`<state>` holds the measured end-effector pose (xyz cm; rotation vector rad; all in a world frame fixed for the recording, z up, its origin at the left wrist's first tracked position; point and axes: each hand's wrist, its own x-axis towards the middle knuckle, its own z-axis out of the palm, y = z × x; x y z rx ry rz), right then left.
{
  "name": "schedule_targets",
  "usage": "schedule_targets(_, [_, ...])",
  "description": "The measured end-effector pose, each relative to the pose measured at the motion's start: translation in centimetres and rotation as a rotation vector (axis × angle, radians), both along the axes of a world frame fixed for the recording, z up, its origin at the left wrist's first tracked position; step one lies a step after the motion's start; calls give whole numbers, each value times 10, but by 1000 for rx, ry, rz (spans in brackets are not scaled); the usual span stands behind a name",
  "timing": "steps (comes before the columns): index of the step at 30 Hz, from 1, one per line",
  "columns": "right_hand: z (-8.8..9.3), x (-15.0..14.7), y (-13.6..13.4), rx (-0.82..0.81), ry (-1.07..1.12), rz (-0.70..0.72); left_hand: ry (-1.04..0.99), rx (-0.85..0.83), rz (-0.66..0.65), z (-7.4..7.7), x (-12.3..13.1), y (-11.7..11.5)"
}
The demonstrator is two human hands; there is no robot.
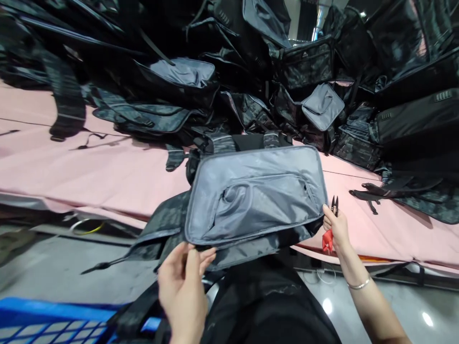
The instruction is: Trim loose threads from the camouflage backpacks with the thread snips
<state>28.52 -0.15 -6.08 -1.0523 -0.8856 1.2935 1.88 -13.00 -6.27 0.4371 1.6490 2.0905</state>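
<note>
Closest, the left hand [184, 286] pinches the near left corner of a grey-lined bag [265, 196] at the near edge of the pink surface [89, 177]; the right hand [335, 227] grips its right corner, also holding black-bladed snips [334, 206]. Beyond, dark bags [152, 114] crowd together.

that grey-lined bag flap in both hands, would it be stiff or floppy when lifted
The grey-lined flap would probably hold its rectangular outline, since its edges look fairly straight, pinched by the left hand and right hand. Its middle should be floppier, judging by the wrinkles there. The sheen hints it may feel slippery.
</note>
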Motion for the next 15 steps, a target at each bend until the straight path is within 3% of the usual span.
schedule_targets(3, [-6, -2, 3, -13, 1, -2, -28, -37, 0, -11, 27, -11])
schedule_targets(6, [-9, -3, 3, -10, 2, -15, -237, -146, -235, -16, 42, -8])
schedule_targets(9, [-7, -4, -1, -21, 7, -22, -347, -176, -394, -10, 50, 9])
schedule_targets(15, [-2, -7, -1, -18, -21, -64, -393, -225, -339, 3, 56, 43])
